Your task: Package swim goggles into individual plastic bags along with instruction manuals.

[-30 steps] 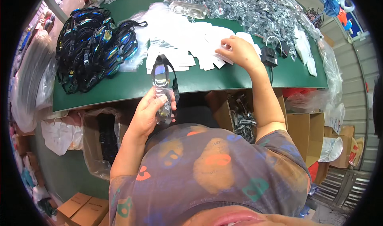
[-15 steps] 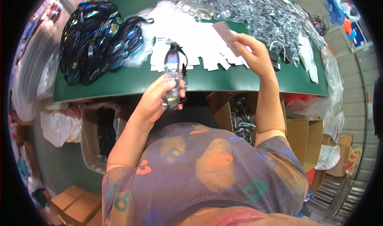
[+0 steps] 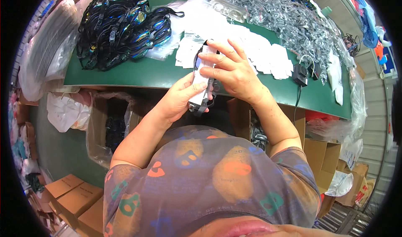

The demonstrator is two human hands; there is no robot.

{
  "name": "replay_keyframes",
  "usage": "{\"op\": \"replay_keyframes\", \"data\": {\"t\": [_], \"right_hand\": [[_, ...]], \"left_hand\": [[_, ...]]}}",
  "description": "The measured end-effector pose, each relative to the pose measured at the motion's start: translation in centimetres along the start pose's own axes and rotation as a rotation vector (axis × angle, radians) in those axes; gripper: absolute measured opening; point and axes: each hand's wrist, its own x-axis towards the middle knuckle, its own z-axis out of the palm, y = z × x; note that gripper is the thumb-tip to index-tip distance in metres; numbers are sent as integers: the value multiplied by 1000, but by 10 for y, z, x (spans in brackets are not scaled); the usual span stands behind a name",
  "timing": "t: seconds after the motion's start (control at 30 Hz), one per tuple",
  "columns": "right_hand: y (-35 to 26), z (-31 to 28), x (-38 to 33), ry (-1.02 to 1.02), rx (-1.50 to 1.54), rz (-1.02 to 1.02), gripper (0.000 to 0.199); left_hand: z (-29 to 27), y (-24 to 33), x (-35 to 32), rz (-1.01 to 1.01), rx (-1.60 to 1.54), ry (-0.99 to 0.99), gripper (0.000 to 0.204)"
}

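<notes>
My left hand (image 3: 181, 95) is closed around a pair of swim goggles (image 3: 200, 109) with black straps, held upright at the near edge of the table. A narrow pale card (image 3: 199, 94) lies lengthwise against the goggles, with my left thumb pressing on its lower part. My right hand (image 3: 238, 73) reaches over from the right, its fingers bent onto the upper part of the card and goggles. Most of the lenses are hidden behind card and fingers. Beyond my hands lie many loose white cards (image 3: 274, 61) in an overlapping spread.
Goggles with black straps and shiny lenses form a heap (image 3: 121, 32) at the left of the green table (image 3: 138, 79). A large pile of small clear packets (image 3: 284, 21) covers the back right. A black charger (image 3: 300, 74) with a cable sits right. Open cartons (image 3: 320, 153) stand below.
My right hand has come left and down, bringing the card onto the goggles. My left hand has moved slightly right with the goggles. The whole view has shifted a little.
</notes>
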Motion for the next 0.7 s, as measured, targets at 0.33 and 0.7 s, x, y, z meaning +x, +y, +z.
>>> {"op": "replay_keyframes", "data": {"t": [0.33, 0.7], "right_hand": [[-20, 51, -13, 261, 1970, 955, 56], [16, -14, -6, 265, 2077, 557, 31]], "left_hand": [[12, 40, -9, 193, -281, -169, 54], [-12, 29, 2, 279, -125, 145, 54]]}}
